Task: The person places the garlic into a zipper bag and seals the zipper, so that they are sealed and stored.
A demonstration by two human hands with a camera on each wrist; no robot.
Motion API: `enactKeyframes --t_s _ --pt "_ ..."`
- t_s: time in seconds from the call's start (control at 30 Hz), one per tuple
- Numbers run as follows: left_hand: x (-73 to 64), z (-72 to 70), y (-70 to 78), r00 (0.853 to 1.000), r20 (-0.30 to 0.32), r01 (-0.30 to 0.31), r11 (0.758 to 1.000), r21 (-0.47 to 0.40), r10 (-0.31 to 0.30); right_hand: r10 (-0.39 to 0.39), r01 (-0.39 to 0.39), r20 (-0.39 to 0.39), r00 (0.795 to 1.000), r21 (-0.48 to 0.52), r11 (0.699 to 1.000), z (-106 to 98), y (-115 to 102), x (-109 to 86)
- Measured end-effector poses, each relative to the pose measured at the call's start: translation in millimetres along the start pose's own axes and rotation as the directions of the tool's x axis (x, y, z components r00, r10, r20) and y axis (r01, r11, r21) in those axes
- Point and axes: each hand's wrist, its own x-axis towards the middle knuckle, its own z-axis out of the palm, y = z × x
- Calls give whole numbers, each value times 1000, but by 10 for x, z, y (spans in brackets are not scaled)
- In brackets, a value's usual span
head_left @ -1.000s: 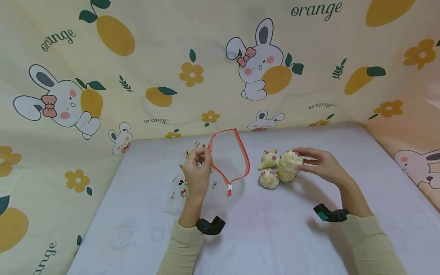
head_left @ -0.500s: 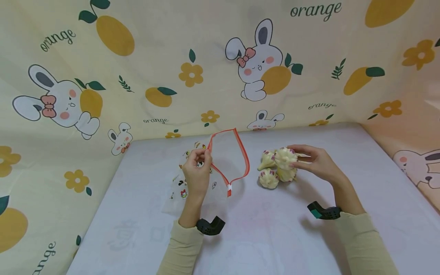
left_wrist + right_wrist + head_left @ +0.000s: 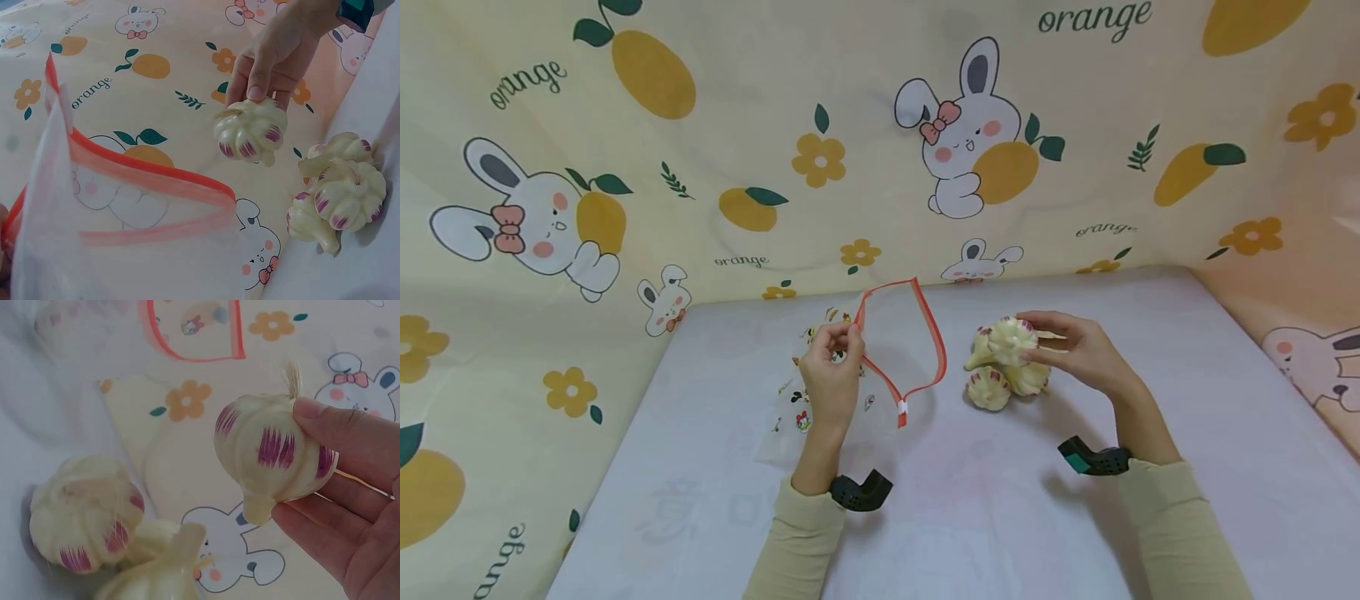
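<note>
Pinching the clear zip bag (image 3: pixel 793 417) by its red rim (image 3: pixel 935 332), your left hand (image 3: pixel 831 379) has the mouth agape; a slack pinch could let it collapse. Between your hands, nearer the right, three loose garlic bulbs (image 3: pixel 988 388) might roll if knocked. Your right hand (image 3: pixel 1084 354) grips a raised garlic bulb (image 3: pixel 1011 340), which too light a hold could drop. Beyond both hands, the backdrop (image 3: pixel 700 158) reads "orange" repeatedly; no brand is legible.
</note>
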Motion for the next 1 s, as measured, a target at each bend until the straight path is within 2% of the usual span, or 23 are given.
enactKeyframes --t_s 0.13,0.47,0.83,1.0 --pt "0 -12 0 1000 -1 -8 1000 0 8 -11 11 5 1000 34 999 54 -20 25" --pt "7 -15 -17 1000 -5 -28 1000 -2 28 0 0 9 1000 11 1000 161 -73 83" --pt "6 -5 -26 999 -20 -29 1000 7 29 -36 36 8 999 32 999 292 -133 169" --pt "14 -7 -4 1000 -9 -8 1000 13 8 -63 63 -3 998 44 997 342 -197 226"
